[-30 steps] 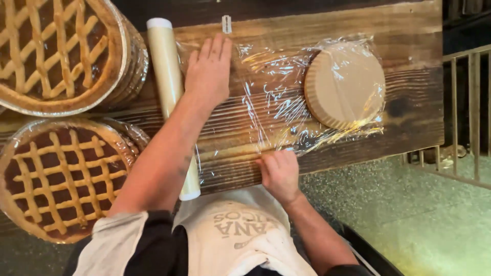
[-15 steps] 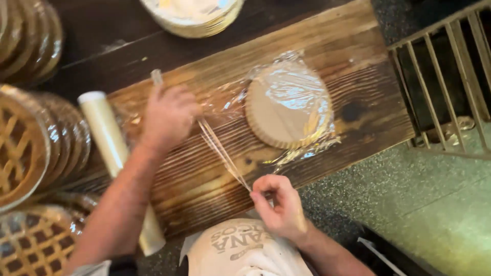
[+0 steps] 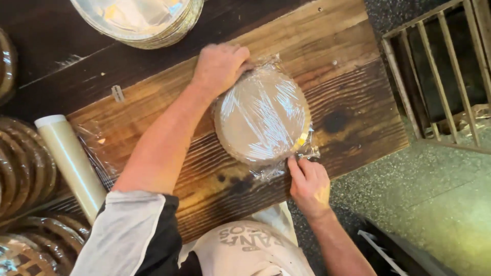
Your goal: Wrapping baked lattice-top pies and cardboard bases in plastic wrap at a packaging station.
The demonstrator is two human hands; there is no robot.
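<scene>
Head view, starting at the far left: dark lattice-topped pies in clear wrap (image 3: 25,179) are stacked along the edge, and just beside them lies a long pale roll of cling film (image 3: 71,163), its axis running away from me and slightly leftward, with a loose sheet of film trailing from it onto the brown wooden plank worktop (image 3: 353,82). At the top, beyond the planks, sits a stack of shiny round foil pie tins (image 3: 148,23).

My left hand (image 3: 220,66) reaches across from the left and presses down on the far left rim of the round flat pie covered in clear cling film (image 3: 262,115). Its fingers curl over the edge and pin the gathered film there, so it is clenched on the rim, not lifting anything.

That wrapped pie lies near the middle of the worktop, flat, between my two hands; being round, it has no long axis to speak of. My right hand (image 3: 309,186) is at its near right edge, fingertips pinching the loose crinkled tail of film just under the rim. So the pie sits ahead of the right hand and to the right of the left, both touching it.

Further right, past the worktop, a wooden slatted crate (image 3: 440,71) stands over the speckled floor (image 3: 450,204).
</scene>
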